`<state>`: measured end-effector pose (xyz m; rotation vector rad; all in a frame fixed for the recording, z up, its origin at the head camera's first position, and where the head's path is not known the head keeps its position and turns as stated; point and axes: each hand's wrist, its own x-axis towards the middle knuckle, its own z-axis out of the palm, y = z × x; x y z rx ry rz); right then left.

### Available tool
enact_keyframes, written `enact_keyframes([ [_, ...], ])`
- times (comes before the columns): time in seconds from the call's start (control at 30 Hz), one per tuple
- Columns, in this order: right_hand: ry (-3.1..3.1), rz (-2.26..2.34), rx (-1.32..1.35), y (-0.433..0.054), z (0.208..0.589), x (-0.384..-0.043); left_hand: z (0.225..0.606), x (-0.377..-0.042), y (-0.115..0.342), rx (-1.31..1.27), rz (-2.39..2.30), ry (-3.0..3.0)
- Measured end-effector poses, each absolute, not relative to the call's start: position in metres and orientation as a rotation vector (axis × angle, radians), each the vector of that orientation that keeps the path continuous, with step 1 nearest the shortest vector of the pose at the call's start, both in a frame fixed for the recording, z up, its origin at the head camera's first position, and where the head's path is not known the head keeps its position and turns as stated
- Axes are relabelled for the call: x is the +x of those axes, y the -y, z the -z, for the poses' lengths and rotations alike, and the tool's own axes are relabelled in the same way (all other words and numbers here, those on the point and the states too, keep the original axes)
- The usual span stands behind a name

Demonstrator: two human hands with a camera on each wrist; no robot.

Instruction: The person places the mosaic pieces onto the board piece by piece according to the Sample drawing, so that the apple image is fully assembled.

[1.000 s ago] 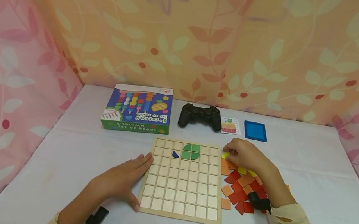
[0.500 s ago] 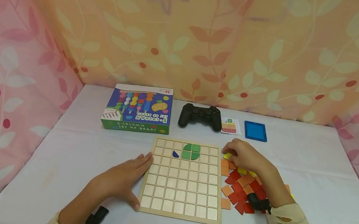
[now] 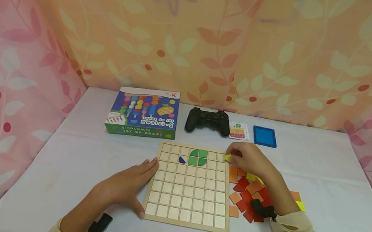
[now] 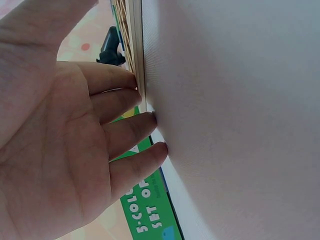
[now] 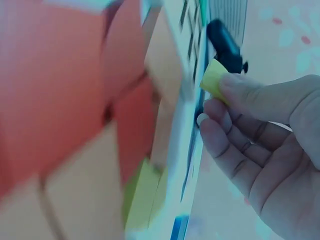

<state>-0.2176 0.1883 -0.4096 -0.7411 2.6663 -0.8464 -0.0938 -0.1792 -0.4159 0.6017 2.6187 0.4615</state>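
Observation:
My right hand [image 3: 247, 157] pinches a yellow tile [image 5: 214, 80] between thumb and fingers, over the top right corner of the wooden grid board [image 3: 188, 192]. With fairly straight fingers, my left hand [image 3: 126, 184] rests against the board's left edge; the left wrist view shows its fingertips at that edge and the white cloth. Set in the upper cells of the board are several green pieces [image 3: 193, 160] and one small dark blue piece [image 3: 182, 159]. A loose pile of red tiles [image 3: 246, 194], orange tiles and yellow ones lies right of the board, partly hidden under my right forearm.
Behind the board stand a bead-set box [image 3: 142, 113], a black game controller [image 3: 208, 122], a small pattern card [image 3: 239, 131] and a blue square tray [image 3: 265, 136]. The white-covered table [image 3: 65, 153] meets patterned curtains at the back and sides.
My right hand has lifted the yellow tile from beside the pile and moved left with it to the board's top right corner. The left hand stays in place.

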Motion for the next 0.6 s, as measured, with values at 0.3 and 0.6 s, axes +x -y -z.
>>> enact_keyframes([
  [0.3,-2.582,1.012,-0.77,-0.139,0.41,-0.213,0.417,-0.093,0.178,0.578,-0.46,-2.619],
  [0.6,-2.56,0.993,-0.978,-0.077,0.41,-0.203,0.415,-0.092,0.178,0.568,-0.475,-2.617],
])
